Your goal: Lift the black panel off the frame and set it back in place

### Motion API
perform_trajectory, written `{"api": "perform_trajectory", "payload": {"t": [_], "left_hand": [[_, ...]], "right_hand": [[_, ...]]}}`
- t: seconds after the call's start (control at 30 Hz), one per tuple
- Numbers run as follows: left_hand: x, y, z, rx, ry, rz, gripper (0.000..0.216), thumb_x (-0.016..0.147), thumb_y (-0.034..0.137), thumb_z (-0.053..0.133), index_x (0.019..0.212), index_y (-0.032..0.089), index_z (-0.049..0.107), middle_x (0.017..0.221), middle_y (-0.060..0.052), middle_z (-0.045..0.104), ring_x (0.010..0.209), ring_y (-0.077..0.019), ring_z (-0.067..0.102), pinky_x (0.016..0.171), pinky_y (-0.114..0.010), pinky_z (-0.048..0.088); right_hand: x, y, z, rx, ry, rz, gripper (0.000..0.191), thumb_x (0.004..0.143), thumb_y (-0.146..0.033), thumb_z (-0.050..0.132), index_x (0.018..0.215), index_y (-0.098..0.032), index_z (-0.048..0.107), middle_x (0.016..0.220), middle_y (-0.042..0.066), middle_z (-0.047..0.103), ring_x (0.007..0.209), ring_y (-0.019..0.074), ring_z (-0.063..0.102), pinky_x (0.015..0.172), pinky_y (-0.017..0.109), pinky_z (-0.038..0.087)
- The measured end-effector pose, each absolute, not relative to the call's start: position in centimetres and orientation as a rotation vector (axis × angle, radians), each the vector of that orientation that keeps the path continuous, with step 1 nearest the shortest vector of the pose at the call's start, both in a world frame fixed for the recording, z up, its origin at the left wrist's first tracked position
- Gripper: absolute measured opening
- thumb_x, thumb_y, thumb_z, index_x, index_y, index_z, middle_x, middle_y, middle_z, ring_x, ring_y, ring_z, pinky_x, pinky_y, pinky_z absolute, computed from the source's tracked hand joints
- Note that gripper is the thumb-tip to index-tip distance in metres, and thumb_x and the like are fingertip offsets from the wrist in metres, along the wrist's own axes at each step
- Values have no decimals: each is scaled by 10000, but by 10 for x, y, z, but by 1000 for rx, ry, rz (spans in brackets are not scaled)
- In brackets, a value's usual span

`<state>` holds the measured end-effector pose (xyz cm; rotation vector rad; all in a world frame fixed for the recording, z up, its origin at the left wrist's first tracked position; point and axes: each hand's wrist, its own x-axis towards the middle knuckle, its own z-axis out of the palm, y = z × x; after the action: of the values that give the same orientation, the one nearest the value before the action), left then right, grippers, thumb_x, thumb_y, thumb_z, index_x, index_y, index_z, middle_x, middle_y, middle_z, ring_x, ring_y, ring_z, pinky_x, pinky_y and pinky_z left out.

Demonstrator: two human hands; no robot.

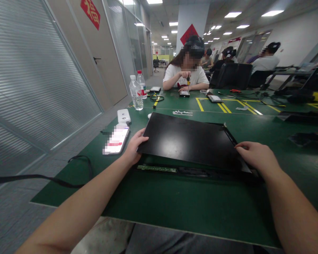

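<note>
A black, flat screen panel point(184, 141) is tilted over a dark frame, its left side raised off it. My left hand point(135, 146) is closed on the panel's left edge, thumb on top and fingers underneath. At the right edge, my right hand point(257, 155) pinches the panel between thumb and fingers, close to the frame's raised side. Below the panel's near edge shows a narrow green circuit board point(157, 169) along the dark frame point(198, 172). The panel hides most of the frame, and my left fingertips are out of sight.
Left of the panel lie a lit phone point(118, 140) and a white power bank point(124, 116). Two water bottles point(136, 95) stand behind them. Across the green table point(185, 208), a person point(187, 72) works with a screwdriver on a small drive point(184, 94). A black cable point(37, 180) crosses the left edge.
</note>
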<state>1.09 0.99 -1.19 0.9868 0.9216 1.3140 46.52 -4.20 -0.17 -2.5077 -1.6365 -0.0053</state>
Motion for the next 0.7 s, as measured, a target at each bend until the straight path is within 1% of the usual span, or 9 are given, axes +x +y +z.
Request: {"api": "perform_trajectory", "payload": {"t": [0.27, 0.4, 0.5, 0.6, 0.7], "left_hand": [[8, 12, -13, 978, 925, 1309, 654, 652, 287, 859, 1281, 153, 740, 1136, -91, 824, 1085, -332, 749, 877, -390, 564], [5, 16, -12, 998, 920, 1295, 591, 717, 353, 867, 1265, 156, 769, 1156, -100, 832, 1138, -344, 749, 939, -416, 582], [2, 18, -9, 1031, 920, 1266, 558, 755, 399, 868, 1248, 148, 793, 1161, -123, 834, 1184, -366, 739, 990, -447, 583], [-1, 20, -6, 1053, 960, 1258, 513, 740, 378, 883, 1194, 149, 819, 1129, -132, 840, 1176, -373, 744, 1010, -466, 583], [-5, 21, -7, 1084, 1041, 1230, 495, 679, 358, 930, 1129, 171, 845, 1096, -119, 844, 1154, -375, 751, 1042, -499, 574]], "right_hand": [[468, -42, 1, -2488, -1553, 52, 328, 891, -391, 563, 982, -277, 857, 957, 119, 811, 887, 323, 745, 739, 401, 538], [471, -42, -3, -2440, -1547, 64, 314, 887, -395, 565, 958, -287, 851, 908, 106, 806, 850, 320, 741, 736, 413, 549], [473, -42, -4, -2433, -1533, 97, 317, 883, -391, 567, 962, -279, 852, 882, 91, 804, 780, 301, 739, 716, 410, 550], [475, -41, -5, -2410, -1525, 95, 292, 865, -392, 584, 939, -284, 845, 836, 77, 800, 728, 289, 735, 687, 401, 548], [478, -40, -8, -2384, -1519, 95, 273, 851, -398, 593, 917, -291, 835, 794, 67, 792, 707, 282, 734, 667, 391, 545]]}}
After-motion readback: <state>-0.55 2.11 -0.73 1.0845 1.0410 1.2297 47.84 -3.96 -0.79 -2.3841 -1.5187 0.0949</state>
